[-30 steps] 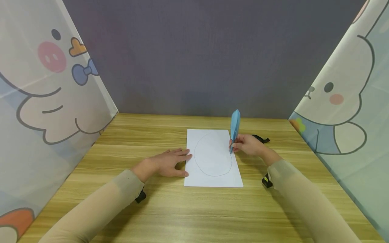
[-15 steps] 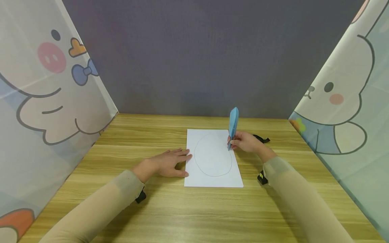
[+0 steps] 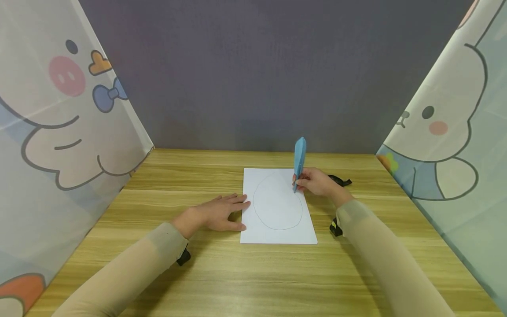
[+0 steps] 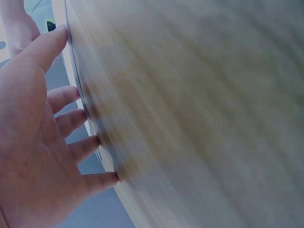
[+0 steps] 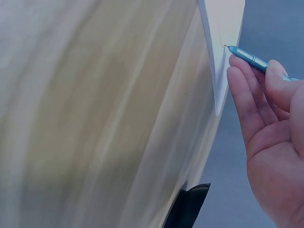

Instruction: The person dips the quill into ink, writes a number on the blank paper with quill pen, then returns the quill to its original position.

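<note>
A white sheet of paper (image 3: pixel 277 211) lies on the wooden table, bearing a thin, nearly closed oval line. My right hand (image 3: pixel 317 181) pinches a light blue pen (image 3: pixel 299 154) with a broad, feather-like top, held almost upright over the paper's upper right part. In the right wrist view the pen (image 5: pixel 254 61) has its tip on the drawn line, between thumb and fingers. My left hand (image 3: pixel 219 213) rests with spread fingers at the paper's left edge. The left wrist view shows the same left hand (image 4: pixel 42 128), its fingertips touching down along that edge.
The wooden table (image 3: pixel 222 281) stretches around the paper. A dark grey panel (image 3: pixel 261 79) stands behind it, and cartoon-printed cloths (image 3: pixel 59 110) flank both sides. A black strap-like item (image 3: pixel 339 181) lies beyond my right wrist.
My right hand has moved up and to the left with the pen, and the line on the paper's right side now reaches higher. The left hand and paper have stayed put.
</note>
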A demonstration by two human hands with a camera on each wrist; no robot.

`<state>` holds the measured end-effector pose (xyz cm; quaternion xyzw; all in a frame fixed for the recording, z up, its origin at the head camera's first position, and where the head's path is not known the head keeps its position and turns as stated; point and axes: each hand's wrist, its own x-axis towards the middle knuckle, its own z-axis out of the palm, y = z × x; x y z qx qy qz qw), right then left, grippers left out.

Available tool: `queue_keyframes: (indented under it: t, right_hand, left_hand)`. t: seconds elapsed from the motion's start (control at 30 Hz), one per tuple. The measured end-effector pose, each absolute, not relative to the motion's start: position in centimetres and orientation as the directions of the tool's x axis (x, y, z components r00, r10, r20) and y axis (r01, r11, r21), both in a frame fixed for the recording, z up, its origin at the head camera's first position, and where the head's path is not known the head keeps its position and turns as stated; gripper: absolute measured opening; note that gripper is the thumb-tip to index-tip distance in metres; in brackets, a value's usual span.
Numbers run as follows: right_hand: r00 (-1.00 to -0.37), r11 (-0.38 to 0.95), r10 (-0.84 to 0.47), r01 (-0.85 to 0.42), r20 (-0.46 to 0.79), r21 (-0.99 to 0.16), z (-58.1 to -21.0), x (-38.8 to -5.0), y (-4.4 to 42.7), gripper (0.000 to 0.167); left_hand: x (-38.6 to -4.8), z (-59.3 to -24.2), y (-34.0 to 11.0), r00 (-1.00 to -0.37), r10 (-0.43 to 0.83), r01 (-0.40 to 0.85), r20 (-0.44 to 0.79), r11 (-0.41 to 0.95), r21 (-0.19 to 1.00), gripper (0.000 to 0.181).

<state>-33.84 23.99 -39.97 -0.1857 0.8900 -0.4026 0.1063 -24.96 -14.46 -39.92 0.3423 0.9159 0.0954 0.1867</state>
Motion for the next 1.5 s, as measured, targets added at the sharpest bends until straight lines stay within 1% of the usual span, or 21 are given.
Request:
queue_keyframes:
  t: [0.13, 0.43, 0.77, 1.07, 1.5]
  right_hand:
    - [-0.915, 0.611, -0.401, -0.231, -0.044, -0.757, -40.1, -34.2, 23.6, 0.018]
    - [-0.912, 0.586, -0.410, -0.238, -0.029, -0.775, -40.3, -35.0, 22.8, 0.018]
    - [-0.909, 0.561, -0.417, -0.250, -0.008, -0.789, -40.5, -35.1, 21.3, 0.019]
    - [-0.907, 0.541, -0.422, -0.249, -0.003, -0.804, -40.6, -35.4, 20.3, 0.019]
    - [-0.903, 0.510, -0.430, -0.252, 0.010, -0.822, -40.7, -35.5, 18.9, 0.017]
  left_hand:
    - [-25.0, -40.0, -14.4, -0.698, 0.662, 0.590, -0.274, 0.748, 0.305, 0.086]
    - [-24.9, -40.1, -14.5, -0.696, 0.665, 0.595, -0.272, 0.745, 0.302, 0.085]
    - [-24.9, -40.1, -14.5, -0.694, 0.667, 0.595, -0.270, 0.743, 0.307, 0.086]
    - [-24.9, -40.0, -14.3, -0.699, 0.661, 0.595, -0.272, 0.749, 0.292, 0.085]
    - [-24.9, -40.0, -14.3, -0.704, 0.657, 0.588, -0.269, 0.752, 0.300, 0.085]
